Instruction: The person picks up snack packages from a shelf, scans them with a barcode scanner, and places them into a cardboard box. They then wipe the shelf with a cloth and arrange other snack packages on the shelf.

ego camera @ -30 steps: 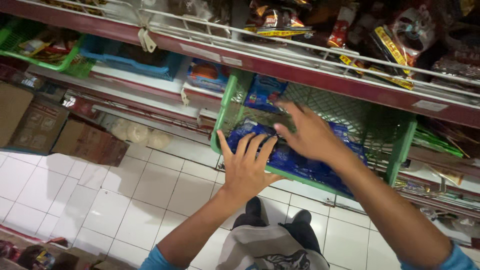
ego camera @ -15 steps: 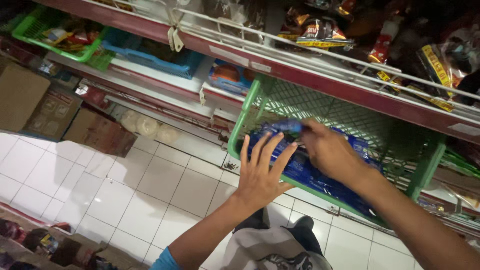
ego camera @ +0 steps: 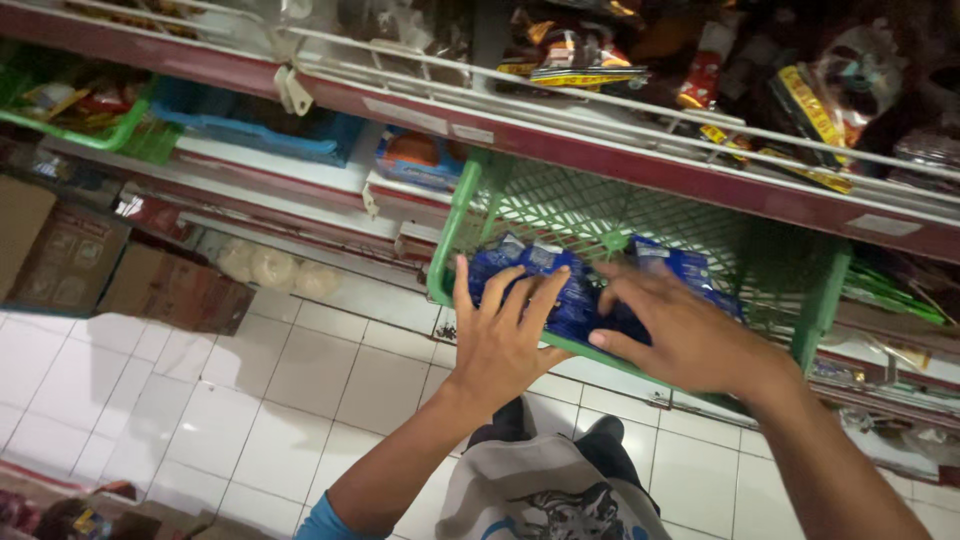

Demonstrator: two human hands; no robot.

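Note:
A green plastic mesh basket [ego camera: 800, 290] stands on a store shelf and holds several blue snack packets [ego camera: 560, 275]. My left hand [ego camera: 505, 335] lies flat with fingers spread on the packets at the basket's front left. My right hand [ego camera: 680, 330] presses down on the blue packets beside it, fingers curled over them. Both hands touch the packets; whether either one grips a packet is unclear.
A red-edged shelf [ego camera: 620, 150] with a wire rail carries dark snack bags [ego camera: 800, 90] above. A blue tray [ego camera: 250, 120] and a second green basket [ego camera: 90, 125] sit to the left. Cardboard boxes [ego camera: 120, 270] stand on the white tiled floor [ego camera: 250, 400].
My right hand has come down from the back of the basket onto the packets at the front. My left hand stays flat on the packets.

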